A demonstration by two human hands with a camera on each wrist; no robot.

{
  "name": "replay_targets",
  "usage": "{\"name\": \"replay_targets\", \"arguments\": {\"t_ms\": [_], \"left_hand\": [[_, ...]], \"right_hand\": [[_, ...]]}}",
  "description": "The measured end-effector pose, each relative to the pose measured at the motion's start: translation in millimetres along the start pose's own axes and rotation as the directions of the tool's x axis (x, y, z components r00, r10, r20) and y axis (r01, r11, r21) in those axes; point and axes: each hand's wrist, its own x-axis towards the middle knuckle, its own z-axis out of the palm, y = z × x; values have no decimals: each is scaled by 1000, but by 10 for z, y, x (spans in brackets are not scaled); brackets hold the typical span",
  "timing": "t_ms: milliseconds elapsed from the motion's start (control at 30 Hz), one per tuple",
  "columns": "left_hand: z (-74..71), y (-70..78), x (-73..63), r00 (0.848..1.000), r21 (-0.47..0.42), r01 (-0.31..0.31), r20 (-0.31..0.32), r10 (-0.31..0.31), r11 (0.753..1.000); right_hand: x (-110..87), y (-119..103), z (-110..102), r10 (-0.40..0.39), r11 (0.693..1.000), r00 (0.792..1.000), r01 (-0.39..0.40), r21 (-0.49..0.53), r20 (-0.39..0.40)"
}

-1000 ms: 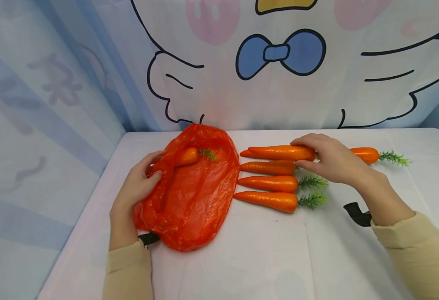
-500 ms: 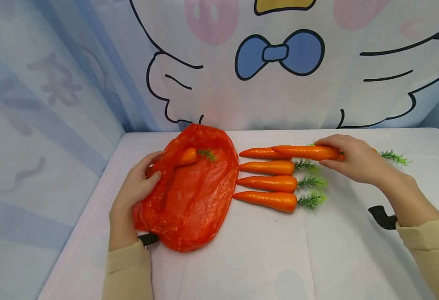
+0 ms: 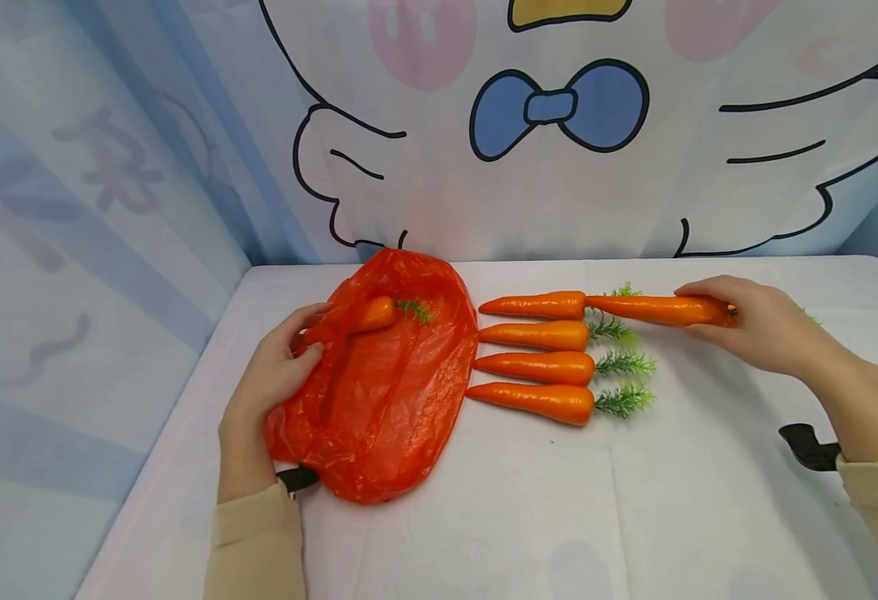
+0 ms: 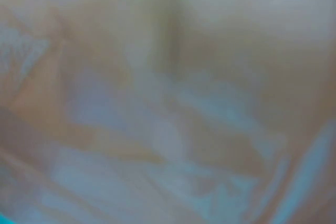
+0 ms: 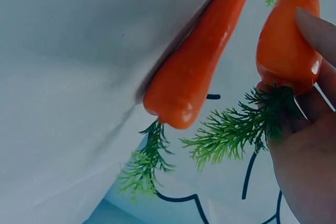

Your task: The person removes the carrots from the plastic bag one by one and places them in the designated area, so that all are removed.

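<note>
My left hand grips the left edge of a red plastic bag, thumb on top. One carrot lies at the bag's mouth, its green top showing. My right hand pinches another carrot near its leafy end, tip pointing left. In the right wrist view this held carrot has its leaves hanging over the palm. A further carrot lies on the table beside it; the right hand hides it in the head view. The left wrist view is blurred by bag film.
Several carrots lie in a row right of the bag, tips toward it, from the far carrot to the near carrot. They rest on a white tablecloth. A printed curtain hangs behind the table.
My right hand has moved right with the held carrot, off the row's far carrot, which now shows its whole orange body. The left hand and bag have stayed put.
</note>
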Motion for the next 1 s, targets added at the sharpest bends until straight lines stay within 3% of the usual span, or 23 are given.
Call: {"name": "replay_targets", "arguments": {"t_ms": [667, 1000], "left_hand": [[10, 26, -6, 1000, -3, 23, 7, -23, 1000], [10, 34, -12, 1000, -1, 21, 8, -21, 1000]], "right_hand": [[-306, 332, -51, 145, 989, 989, -144, -36, 21], [-428, 475, -10, 227, 974, 970, -226, -31, 82]]}}
